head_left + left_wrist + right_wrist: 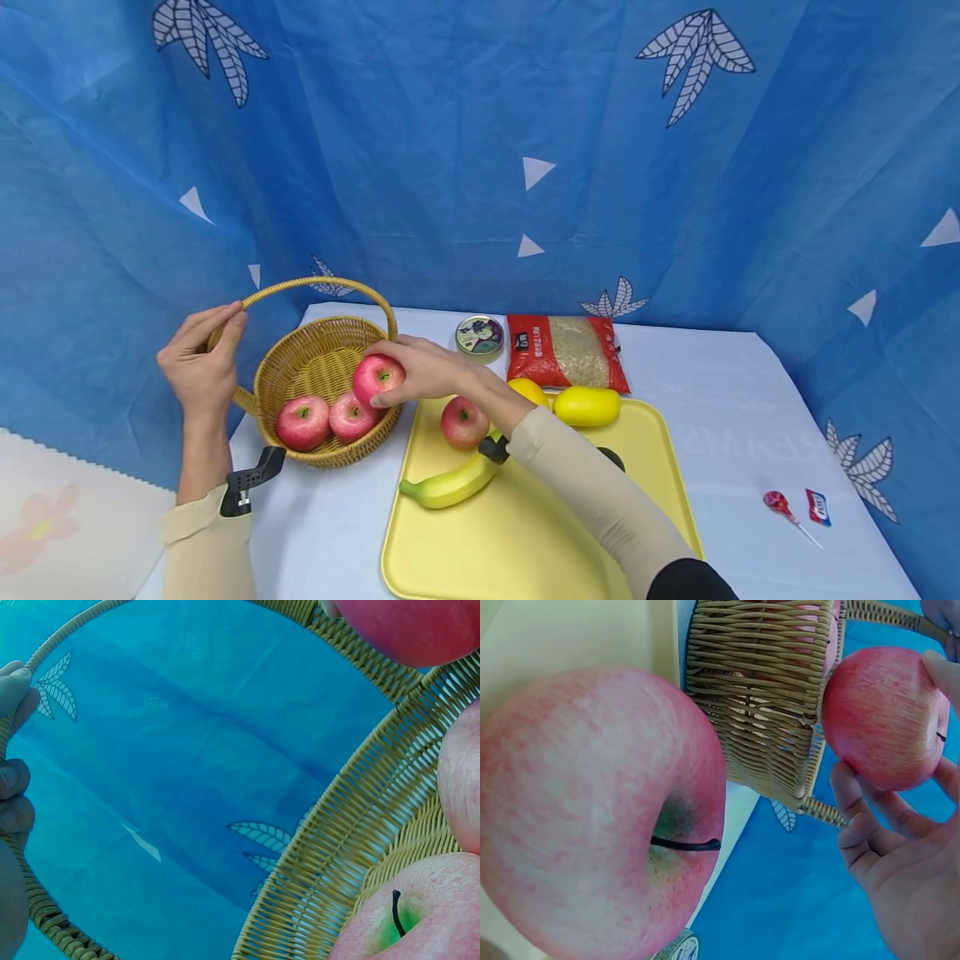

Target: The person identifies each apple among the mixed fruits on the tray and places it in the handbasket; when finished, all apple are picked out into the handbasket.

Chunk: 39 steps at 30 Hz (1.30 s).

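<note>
My left hand (pixel 201 358) grips the arched handle (pixel 322 282) of a wicker basket (pixel 281 379) on its left side. At the basket's right rim, my right hand (pixel 423 368) holds a red apple (pixel 378 379) between thumb and fingers; the right wrist view shows the apple (pixel 885 716) beside the woven wall. Two more apples lie inside the basket, one at the left (pixel 303 422) and one (pixel 351 417) partly under the held one. Below my right forearm, another apple (pixel 463 422) sits on the yellow tray (pixel 435 558), close to a banana (pixel 453 486).
Also on the tray are a yellow mango-like fruit (pixel 587 406) and a rounder yellow fruit (pixel 528 390), partly hidden by my arm. Behind it lie a red grain bag (pixel 566 352) and a round tin (pixel 480 336). A lollipop (pixel 783 507) and a small packet (pixel 818 507) lie at the right.
</note>
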Tool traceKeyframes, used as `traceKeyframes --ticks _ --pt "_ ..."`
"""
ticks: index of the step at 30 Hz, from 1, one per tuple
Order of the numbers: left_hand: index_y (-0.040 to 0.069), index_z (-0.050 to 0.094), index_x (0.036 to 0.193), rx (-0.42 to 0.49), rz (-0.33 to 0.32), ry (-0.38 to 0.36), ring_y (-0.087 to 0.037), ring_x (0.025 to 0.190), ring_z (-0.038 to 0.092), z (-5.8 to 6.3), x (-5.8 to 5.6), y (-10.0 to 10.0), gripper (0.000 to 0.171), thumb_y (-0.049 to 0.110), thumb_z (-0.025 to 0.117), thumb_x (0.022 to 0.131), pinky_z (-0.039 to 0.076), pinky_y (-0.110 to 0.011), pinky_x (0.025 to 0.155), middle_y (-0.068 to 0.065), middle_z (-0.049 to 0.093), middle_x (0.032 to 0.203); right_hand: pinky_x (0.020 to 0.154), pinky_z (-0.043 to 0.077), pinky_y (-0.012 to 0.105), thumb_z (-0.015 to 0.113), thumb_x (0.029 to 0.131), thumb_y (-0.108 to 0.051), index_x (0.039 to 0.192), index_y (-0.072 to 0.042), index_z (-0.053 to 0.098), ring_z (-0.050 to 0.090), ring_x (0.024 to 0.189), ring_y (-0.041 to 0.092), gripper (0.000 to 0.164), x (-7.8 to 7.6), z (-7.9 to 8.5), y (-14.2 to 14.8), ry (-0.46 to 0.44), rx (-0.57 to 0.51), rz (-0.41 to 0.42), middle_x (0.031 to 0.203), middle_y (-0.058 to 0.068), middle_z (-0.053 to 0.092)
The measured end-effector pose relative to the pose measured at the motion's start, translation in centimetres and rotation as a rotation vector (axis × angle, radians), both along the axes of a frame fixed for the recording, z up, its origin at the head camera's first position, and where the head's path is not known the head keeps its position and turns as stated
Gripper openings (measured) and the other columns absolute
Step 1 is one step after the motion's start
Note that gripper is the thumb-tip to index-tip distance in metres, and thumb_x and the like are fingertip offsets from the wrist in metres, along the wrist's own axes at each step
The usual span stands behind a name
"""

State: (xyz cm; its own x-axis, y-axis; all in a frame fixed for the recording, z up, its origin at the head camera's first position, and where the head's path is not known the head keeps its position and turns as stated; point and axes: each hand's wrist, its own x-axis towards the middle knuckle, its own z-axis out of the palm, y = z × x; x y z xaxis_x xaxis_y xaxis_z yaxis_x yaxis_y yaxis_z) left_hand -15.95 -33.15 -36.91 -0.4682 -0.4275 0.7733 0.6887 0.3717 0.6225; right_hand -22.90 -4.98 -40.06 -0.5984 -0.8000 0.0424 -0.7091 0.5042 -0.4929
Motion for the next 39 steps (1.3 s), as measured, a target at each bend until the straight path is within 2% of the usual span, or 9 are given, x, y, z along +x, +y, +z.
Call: traceKeyframes --ticks 12,17,24,34,39 --pt "-0.013 0.074 0.1 -0.009 0.015 -0.012 -0.007 0.082 0.068 0.0 0.1 0.1 0.015 -0.01 0.073 0.085 0.052 -0.014 0.072 -0.015 0.076 0.094 0.085 0.051 0.028 0.071 0.081 -0.067 0.147 -0.034 0.047 0.055 0.106 0.009 0.078 -0.5 -0.8 -1.4 0.012 -0.028 -0.029 0.127 -0.004 0.052" --pt "-0.012 0.075 0.1 -0.008 0.015 -0.017 -0.007 0.082 0.069 -0.4 -0.2 -0.3 0.015 -0.011 0.073 0.085 0.052 -0.014 0.072 -0.016 0.075 0.095 0.087 0.051 0.027 0.07 0.081 -0.068 0.146 -0.037 0.046 0.055 0.107 0.009 0.076 -0.7 -1.0 -2.0 0.022 -0.013 -0.046 0.127 -0.003 0.053" --pt "-0.011 0.075 0.101 -0.007 0.018 -0.031 -0.007 0.082 0.069 -1.0 -0.7 -0.9 0.016 -0.011 0.073 0.085 0.053 -0.014 0.073 -0.015 0.076 0.096 0.088 0.05 0.027 0.071 0.082 -0.067 0.146 -0.035 0.047 0.055 0.106 0.01 0.075 -1.0 -1.2 -2.5 0.039 -0.003 -0.065 0.127 -0.001 0.054" --pt "-0.012 0.075 0.1 -0.01 0.015 -0.023 -0.007 0.082 0.069 0.0 0.3 0.1 0.015 -0.01 0.073 0.086 0.053 -0.014 0.074 -0.016 0.076 0.094 0.087 0.051 0.029 0.072 0.083 -0.064 0.148 -0.036 0.045 0.056 0.105 0.011 0.076 -0.7 -1.2 -3.2 0.047 0.029 -0.088 0.128 0.0 0.052" --pt "-0.013 0.074 0.1 -0.003 0.001 -0.008 -0.007 0.082 0.069 0.1 0.2 0.2 0.015 -0.011 0.073 0.085 0.053 -0.014 0.073 -0.016 0.075 0.094 0.087 0.052 0.03 0.072 0.083 -0.063 0.149 -0.034 0.045 0.058 0.103 0.012 0.077 -0.9 -1.2 -3.4 0.044 0.027 -0.09 0.129 0.001 0.052"
